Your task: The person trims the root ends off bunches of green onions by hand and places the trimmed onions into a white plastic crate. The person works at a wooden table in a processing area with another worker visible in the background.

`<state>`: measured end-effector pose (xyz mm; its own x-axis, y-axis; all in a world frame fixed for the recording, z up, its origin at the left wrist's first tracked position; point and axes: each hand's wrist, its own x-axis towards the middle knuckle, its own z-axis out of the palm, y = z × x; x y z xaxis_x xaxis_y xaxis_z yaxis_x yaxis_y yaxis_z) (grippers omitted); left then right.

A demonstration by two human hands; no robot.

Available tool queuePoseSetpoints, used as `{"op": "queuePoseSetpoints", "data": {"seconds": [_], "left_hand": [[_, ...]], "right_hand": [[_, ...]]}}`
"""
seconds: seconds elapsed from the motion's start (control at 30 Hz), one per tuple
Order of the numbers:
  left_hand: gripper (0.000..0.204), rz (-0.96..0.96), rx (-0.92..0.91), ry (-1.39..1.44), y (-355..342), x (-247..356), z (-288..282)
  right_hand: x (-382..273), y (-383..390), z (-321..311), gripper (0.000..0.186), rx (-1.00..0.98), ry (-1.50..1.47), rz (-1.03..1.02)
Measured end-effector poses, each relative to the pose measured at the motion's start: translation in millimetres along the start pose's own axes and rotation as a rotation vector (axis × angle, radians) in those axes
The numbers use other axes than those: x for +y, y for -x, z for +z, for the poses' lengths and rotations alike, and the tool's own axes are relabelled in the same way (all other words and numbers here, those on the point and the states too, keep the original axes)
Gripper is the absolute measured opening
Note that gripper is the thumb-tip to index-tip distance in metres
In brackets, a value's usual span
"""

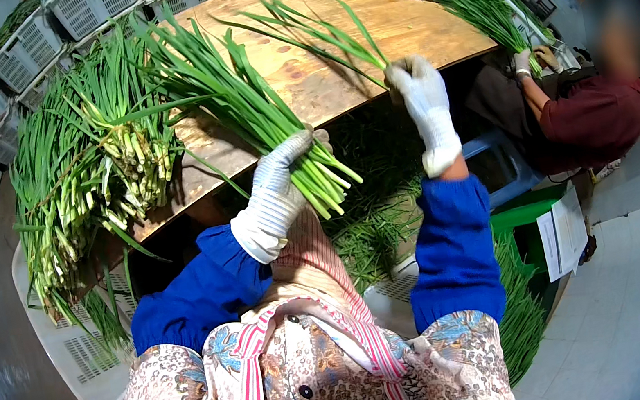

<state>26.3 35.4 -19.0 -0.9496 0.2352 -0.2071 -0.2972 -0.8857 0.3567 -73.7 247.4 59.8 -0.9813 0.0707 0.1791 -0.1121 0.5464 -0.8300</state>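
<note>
Inside my left hand (273,192), fingers wrapped round it, sits a bunch of green stalks (246,105), pale ends (324,189) jutting free, perhaps to stay even, while off to its right my right hand (423,106) pinches a few loose stalks (364,52).

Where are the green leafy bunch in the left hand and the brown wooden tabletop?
Green leafy bunch (255,109), head view: middle of its length.
Brown wooden tabletop (305,90), head view: bare wood beside the bunch.

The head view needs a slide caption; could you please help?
Gloved left hand grips a green stalk bunch; right hand holds a few stalks.
</note>
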Motion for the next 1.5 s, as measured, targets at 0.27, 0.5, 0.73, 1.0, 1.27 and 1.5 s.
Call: {"op": "queuePoseSetpoints", "data": {"seconds": [0.27, 0.5, 0.73, 1.0, 1.27, 1.5], "left_hand": [[0.023, -0.037, 0.026, -0.087, -4, -34, -7], [0.025, -0.113, -0.038, -0.017, -4, -41, -14], [0.032, -0.097, -0.125, -0.03, 0, -38, 5], [0.03, 0.033, -0.342, 0.071, -1, 9, 16], [0.035, 0.029, -0.393, 0.029, -2, 14, 24], [0.035, 0.026, -0.248, -0.295, -5, 26, 36]], "right_hand": [[23, 130, 20, 0.024, -0.331, -0.502, 0.242], [26, 143, 41, 0.013, -0.223, -0.453, 0.043], [31, 156, 62, 0.014, 0.143, -0.815, 0.196], [109, 117, -14, 0.027, 0.139, 0.688, -0.073], [9, -13, 38, 0.027, 0.073, 0.866, -0.362], [70, 78, 14, 0.013, -0.109, 0.837, -0.279]]}}
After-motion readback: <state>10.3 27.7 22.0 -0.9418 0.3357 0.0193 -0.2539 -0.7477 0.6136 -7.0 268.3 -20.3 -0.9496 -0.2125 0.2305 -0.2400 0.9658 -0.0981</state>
